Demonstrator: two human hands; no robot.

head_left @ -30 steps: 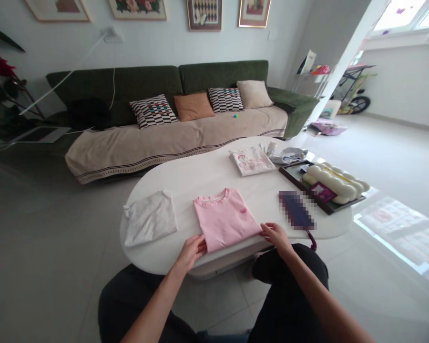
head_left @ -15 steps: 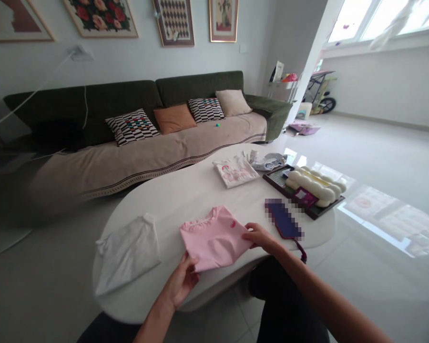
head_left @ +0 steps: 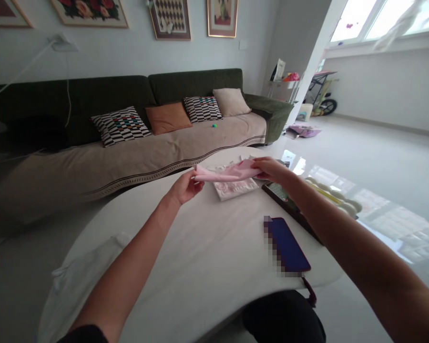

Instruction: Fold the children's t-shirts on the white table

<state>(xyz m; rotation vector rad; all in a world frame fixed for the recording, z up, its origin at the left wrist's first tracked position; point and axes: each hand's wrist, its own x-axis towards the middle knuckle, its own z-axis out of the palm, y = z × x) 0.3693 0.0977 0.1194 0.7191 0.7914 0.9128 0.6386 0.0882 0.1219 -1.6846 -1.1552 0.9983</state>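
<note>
A folded pink T-shirt [head_left: 227,173] is stretched between my two hands, raised above the far part of the white table [head_left: 200,257]. My left hand [head_left: 186,186] pinches its left edge, and my right hand [head_left: 270,169] grips its right edge. Beneath and just in front of it lies a folded white T-shirt [head_left: 236,189] with a pink print, partly covered from view. A second white garment [head_left: 89,267] is spread at the table's left side, partly hidden behind my left forearm.
A phone [head_left: 289,245] with a strap lies near the table's right front. Behind my right forearm stands a dark tray [head_left: 286,202] with a cream, bubbly-shaped object [head_left: 343,202]. The green sofa [head_left: 196,83] with cushions runs along the far side.
Both hands have lifted the pink T-shirt off the near part of the table and carried it forward, over the folded white T-shirt. The view has shifted slightly.
</note>
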